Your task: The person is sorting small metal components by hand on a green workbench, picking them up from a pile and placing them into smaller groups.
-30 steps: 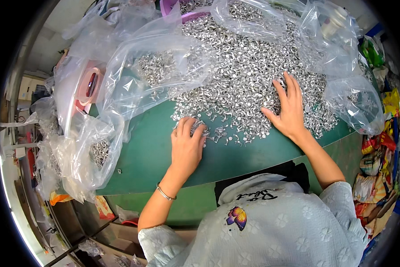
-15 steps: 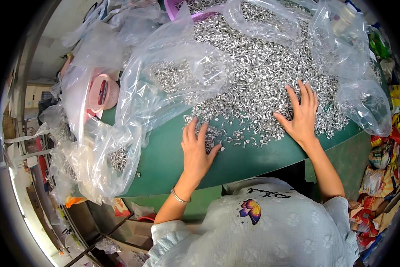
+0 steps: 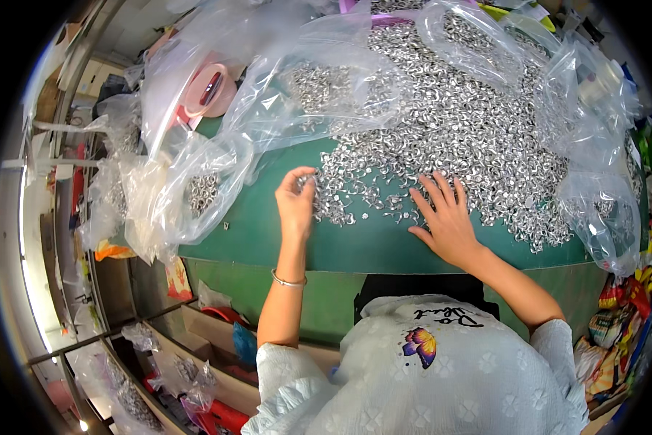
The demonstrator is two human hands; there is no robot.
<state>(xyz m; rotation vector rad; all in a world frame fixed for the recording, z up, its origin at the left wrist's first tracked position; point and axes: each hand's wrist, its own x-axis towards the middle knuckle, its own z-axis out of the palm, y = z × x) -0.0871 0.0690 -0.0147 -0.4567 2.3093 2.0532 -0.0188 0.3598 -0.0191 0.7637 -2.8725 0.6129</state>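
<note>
A wide heap of small, curved, silvery metal pieces (image 3: 471,138) covers much of the green tabletop (image 3: 282,246). At the left end of its near edge is my left hand (image 3: 294,206), its fingers curled in with a few metal pieces showing between thumb and fingertips. My right hand (image 3: 449,225) lies palm down with fingers spread, its fingertips touching the near edge of the heap. A thin scatter of loose pieces (image 3: 366,196) lies on the table between the two hands.
Clear plastic bags (image 3: 246,130), some with metal pieces inside, lie left of and over the heap; another bag (image 3: 601,210) lies at right. A pink plastic container (image 3: 221,101) stands back left. Below the table's left side are shelf compartments (image 3: 210,341) with bagged parts.
My left hand has shifted left and closed on metal pieces at the heap's edge. My right hand has moved left and nearer, off the heap's middle to its front edge. The view has turned.
</note>
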